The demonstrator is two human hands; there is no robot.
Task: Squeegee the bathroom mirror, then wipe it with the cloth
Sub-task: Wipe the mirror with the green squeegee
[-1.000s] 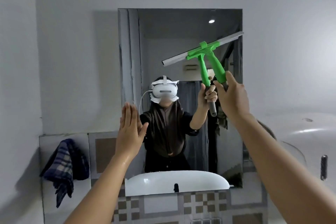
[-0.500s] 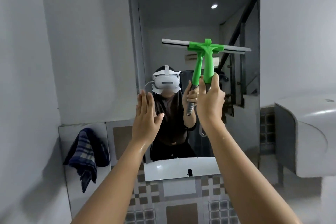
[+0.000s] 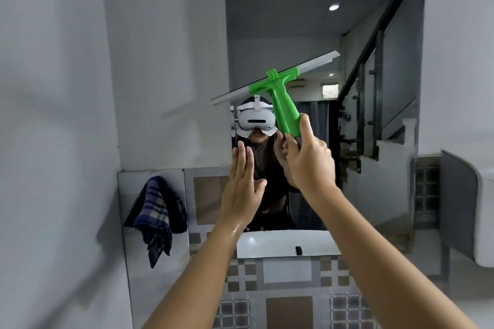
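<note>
— Presently, head view, only view supplied. Status of the tool?

— Green squeegee (image 3: 278, 93) held up against the mirror (image 3: 294, 21), roughly centre of the glass. Blade tilted: low end toward 8 o'clock, overhanging the mirror's left edge onto the wall (image 3: 160, 35); high end toward 2 o'clock. Contact between rubber edge and glass not confirmable from this angle.

— Hands?

— Right hand (image 3: 307, 160) wrapped tight round the lower handle, fingers curled and closed on it, thumb up along the grip. Left hand (image 3: 243, 184) flat and free, fingers straight and held together, thumb out, raised just before the mirror's lower-left area at 7 o'clock from the tool. Touching glass or not: cannot tell.

— Handling assessment?

— Judged light, rigid plastic with a metal blade channel; one-handed use adequate. Best held low on the handle, as now, leaving the head free to pivot. Forearm looks wet, so a slippery grip is possible. Mirror judged fragile; even pressure advised, no levering on the overhanging end.

— Cloth?

— Blue plaid cloth (image 3: 157, 216) hanging on the tiled ledge at 8 o'clock from the mirror, well apart from both hands, untouched. Soft, limp; to be bunched in the palm when needed.

— Stage?

— Squeegee stage in hand; wiping not yet begun.
</note>
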